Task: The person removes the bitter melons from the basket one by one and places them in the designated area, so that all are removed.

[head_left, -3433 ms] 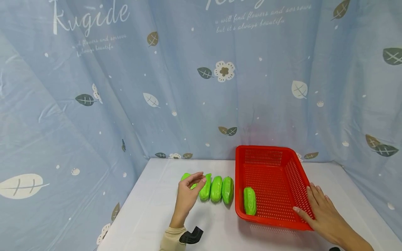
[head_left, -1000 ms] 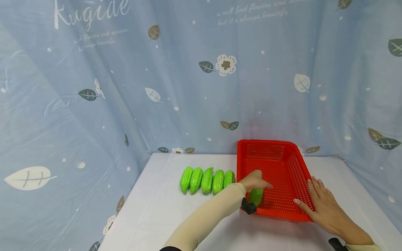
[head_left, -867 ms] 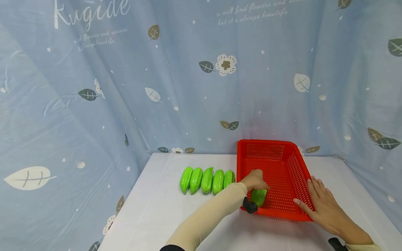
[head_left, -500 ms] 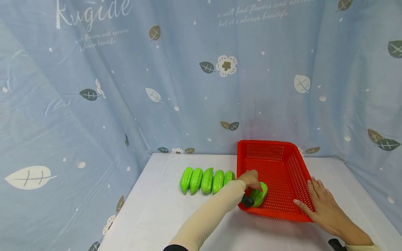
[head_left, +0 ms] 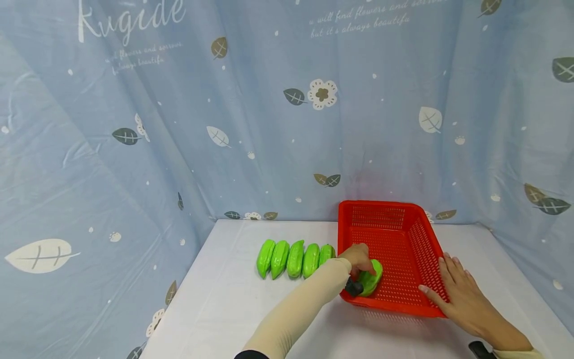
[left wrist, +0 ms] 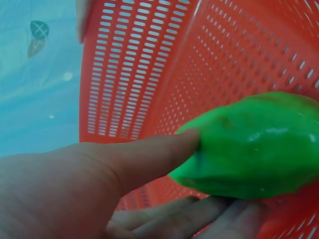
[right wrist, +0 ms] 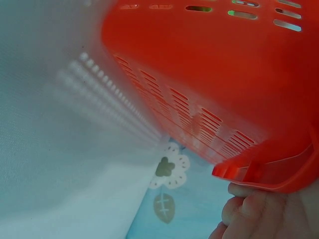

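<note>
My left hand (head_left: 359, 256) reaches over the left rim into the red perforated basket (head_left: 437, 242). It grips a plump green vegetable (head_left: 371, 278), ridged and cucumber-like, at the basket's front left. In the left wrist view, the thumb lies on the near end of the vegetable (left wrist: 254, 149) and the other fingers are curled beneath it. My right hand (head_left: 466, 305) rests on the basket's right side, fingers extended along the rim. In the right wrist view, the hand (right wrist: 264, 211) is beside the rim, with the outer basket wall (right wrist: 214, 64) filling much of the picture.
Left of the basket, several similar green vegetables (head_left: 295, 258) lie side by side in a row on the white table (head_left: 224, 299). The left forearm crosses in front of the row's right end. A blue patterned curtain (head_left: 269, 124) hangs behind and to the left.
From above the row, my left hand has moved right into the basket and taken hold of the green vegetable there, which has shifted right and tilted. My right hand stays at the rim.
</note>
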{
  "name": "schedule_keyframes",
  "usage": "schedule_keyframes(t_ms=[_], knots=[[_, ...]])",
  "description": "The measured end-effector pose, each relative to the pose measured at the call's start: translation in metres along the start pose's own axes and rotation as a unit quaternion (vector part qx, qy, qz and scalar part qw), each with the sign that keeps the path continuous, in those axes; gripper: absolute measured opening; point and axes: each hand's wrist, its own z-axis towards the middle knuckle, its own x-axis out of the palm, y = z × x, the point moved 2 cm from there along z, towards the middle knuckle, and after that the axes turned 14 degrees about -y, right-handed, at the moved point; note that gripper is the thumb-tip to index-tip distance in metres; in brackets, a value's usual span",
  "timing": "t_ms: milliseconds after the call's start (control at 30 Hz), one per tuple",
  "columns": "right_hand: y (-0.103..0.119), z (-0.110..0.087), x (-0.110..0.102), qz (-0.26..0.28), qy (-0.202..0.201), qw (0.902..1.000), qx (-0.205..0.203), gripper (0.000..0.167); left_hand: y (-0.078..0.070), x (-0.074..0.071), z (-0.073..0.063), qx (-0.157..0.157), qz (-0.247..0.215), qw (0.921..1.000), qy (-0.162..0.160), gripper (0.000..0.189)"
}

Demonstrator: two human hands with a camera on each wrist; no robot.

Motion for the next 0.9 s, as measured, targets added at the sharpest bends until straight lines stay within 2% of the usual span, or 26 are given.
schedule_keyframes(t_ms=[367, 433, 600, 667, 833, 900], knots=[[0.000, 0.001, 0.000, -0.007, 0.003, 1.0000, -0.003, 0.102, -0.002, 0.000, 0.002, -0.008, -0.061, 0.9981, -0.010, 0.027], [0.000, 0.001, 0.001, -0.006, 0.005, 1.0000, -0.001, 0.103, -0.002, 0.000, 0.002, -0.004, -0.064, 0.9978, -0.014, 0.032], [-0.001, 0.001, 0.001, -0.007, 0.006, 1.0000, 0.001, 0.104, 0.001, -0.003, 0.003, 0.014, -0.081, 0.9965, -0.017, 0.057], [0.000, 0.001, 0.000, -0.010, 0.006, 0.9999, -0.001, 0.103, 0.003, -0.006, 0.003, 0.019, -0.098, 0.9948, -0.017, 0.052], [0.000, 0.001, 0.000, -0.017, 0.005, 0.9998, -0.006, 0.103, 0.006, -0.011, 0.004, 0.026, -0.142, 0.9894, -0.015, 0.017], [0.000, 0.001, 0.000, -0.019, 0.005, 0.9998, -0.007, 0.103, 0.007, -0.013, 0.004, 0.027, -0.154, 0.9876, -0.014, 0.017]])
